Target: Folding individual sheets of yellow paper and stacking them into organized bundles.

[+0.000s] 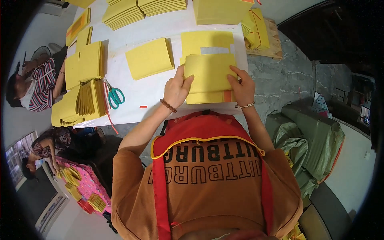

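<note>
Between my two hands is a small stack of yellow paper, gripped by its left and right edges. My left hand has its thumb on top of the left edge and its fingers at the side or beneath. My right hand pinches the right edge the same way. More yellow paper with a grey strip lies just beyond, partly covered. Below the stack, another yellow edge with an orange patch shows near the table's front edge. A separate yellow stack lies to the left of my hands.
On the white table are teal-handled scissors, a red cord and several yellow paper piles at left. More bundles stand at the back. A person in stripes sits at the left; green-wrapped bales stand at right.
</note>
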The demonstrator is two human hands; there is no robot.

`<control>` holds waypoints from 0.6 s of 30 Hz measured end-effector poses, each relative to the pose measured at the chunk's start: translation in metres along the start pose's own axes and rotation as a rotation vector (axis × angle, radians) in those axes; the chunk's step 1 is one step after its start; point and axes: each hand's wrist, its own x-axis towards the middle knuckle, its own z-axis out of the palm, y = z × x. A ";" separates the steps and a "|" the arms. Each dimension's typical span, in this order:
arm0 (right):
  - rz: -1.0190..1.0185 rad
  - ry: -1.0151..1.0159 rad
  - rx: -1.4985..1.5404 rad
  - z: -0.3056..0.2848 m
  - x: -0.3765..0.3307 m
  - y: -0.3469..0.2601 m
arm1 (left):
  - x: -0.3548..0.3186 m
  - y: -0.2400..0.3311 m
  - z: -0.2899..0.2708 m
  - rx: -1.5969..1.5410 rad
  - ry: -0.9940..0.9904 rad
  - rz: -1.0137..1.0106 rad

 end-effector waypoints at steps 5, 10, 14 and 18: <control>0.053 0.061 0.010 0.008 0.001 0.004 | 0.014 -0.032 0.011 -0.182 0.032 0.088; 0.093 0.106 0.141 0.015 -0.001 0.009 | 0.014 -0.020 0.005 -0.406 0.017 0.075; 0.095 0.108 0.159 0.013 0.002 0.007 | 0.007 0.010 -0.016 0.014 0.150 0.146; 0.093 0.078 0.046 0.012 0.004 0.007 | 0.002 0.045 -0.005 0.664 0.124 0.756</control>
